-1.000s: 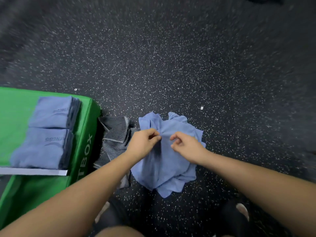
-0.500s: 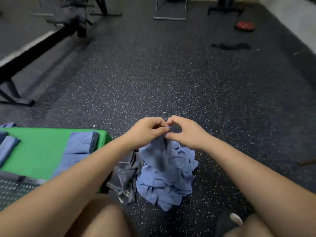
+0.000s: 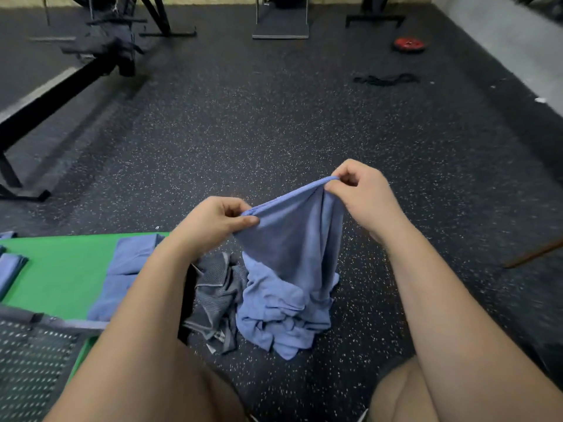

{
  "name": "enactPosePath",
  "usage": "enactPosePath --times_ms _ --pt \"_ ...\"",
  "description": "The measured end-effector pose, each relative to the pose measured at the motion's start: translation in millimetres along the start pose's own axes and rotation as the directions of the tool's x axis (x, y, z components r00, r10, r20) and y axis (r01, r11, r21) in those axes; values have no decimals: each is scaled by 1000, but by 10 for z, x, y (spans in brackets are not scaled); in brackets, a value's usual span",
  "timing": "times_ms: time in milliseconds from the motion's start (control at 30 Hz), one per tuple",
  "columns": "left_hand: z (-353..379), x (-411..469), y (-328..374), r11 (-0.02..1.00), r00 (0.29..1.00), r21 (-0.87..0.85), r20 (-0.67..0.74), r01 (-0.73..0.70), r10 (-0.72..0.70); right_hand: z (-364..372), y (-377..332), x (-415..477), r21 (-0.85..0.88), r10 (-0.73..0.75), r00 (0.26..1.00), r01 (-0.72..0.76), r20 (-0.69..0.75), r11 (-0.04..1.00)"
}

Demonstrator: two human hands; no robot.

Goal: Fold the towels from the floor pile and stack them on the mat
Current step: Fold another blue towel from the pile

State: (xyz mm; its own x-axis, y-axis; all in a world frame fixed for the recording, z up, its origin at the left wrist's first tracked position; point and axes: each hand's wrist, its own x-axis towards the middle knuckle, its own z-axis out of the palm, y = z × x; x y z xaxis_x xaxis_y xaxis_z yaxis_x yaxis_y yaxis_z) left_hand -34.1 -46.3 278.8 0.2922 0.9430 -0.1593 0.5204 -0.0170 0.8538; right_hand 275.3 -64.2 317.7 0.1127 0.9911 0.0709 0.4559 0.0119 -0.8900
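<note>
Pinched at the top hem: left hand (image 3: 213, 223) and right hand (image 3: 362, 193) hold blue towel (image 3: 292, 239) taut between them, raised right of green mat (image 3: 61, 275); lower end drapes onto floor pile (image 3: 274, 318) beside mat. Folded towels (image 3: 128, 269) on mat. Dark speckled floor (image 3: 274, 132); gym frames (image 3: 122, 41) beyond mat

A red plate (image 3: 409, 44) lies far back right on the speckled floor (image 3: 243, 123), a black strap (image 3: 385, 79) nearer; a black frame (image 3: 45, 102) stands left.

Bare floor (image 3: 274, 132) beyond towel pile (image 3: 283, 315)
</note>
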Motion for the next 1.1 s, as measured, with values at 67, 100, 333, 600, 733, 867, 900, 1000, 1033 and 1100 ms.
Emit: enactPosePath --times_ms 67,100,333,600,733,867,900,1000,1033,1100 --pt "-55 -28 -66 1000 998 -18 -53 15 -16 -60 17 -14 -53 13 1000 -14 -9 998" --pt "-79 -41 -59 999 997 -51 -78 6 -10 -62 15 -21 -95 16 1000 -16 -6 995" --pt "148 -18 379 976 989 -167 -73 -138 128 225 -159 -218 -1 11 952 -11 306 1000" --pt "236 97 450 977 979 79 -19 -199 201 525 -166 -141 -87 -103 953 133 286 987" --pt "292 60 464 978 963 -40 -189 -204 193 564 -184 -52 -130 -78 940 128 333 983" --pt "318 90 508 948 929 -183 -312 -262 197 581 -203 -12 -120 -115 937 163 330 979" --pt "318 108 505 934 926 -232 -327 -270 187 564 -217 0 -121 -122 940 168 318 978" --pt "315 134 497 891 929 -353 -328 -286 168 512 -238 19 -112 -136 943 178 303 978" --pt "319 133 496 889 930 -349 -317 -297 187 509 -232 17 -92 -139 942 174 307 980" --pt "336 119 514 892 926 -318 -299 -322 228 521 -204 10 -37 -139 937 159 320 987"
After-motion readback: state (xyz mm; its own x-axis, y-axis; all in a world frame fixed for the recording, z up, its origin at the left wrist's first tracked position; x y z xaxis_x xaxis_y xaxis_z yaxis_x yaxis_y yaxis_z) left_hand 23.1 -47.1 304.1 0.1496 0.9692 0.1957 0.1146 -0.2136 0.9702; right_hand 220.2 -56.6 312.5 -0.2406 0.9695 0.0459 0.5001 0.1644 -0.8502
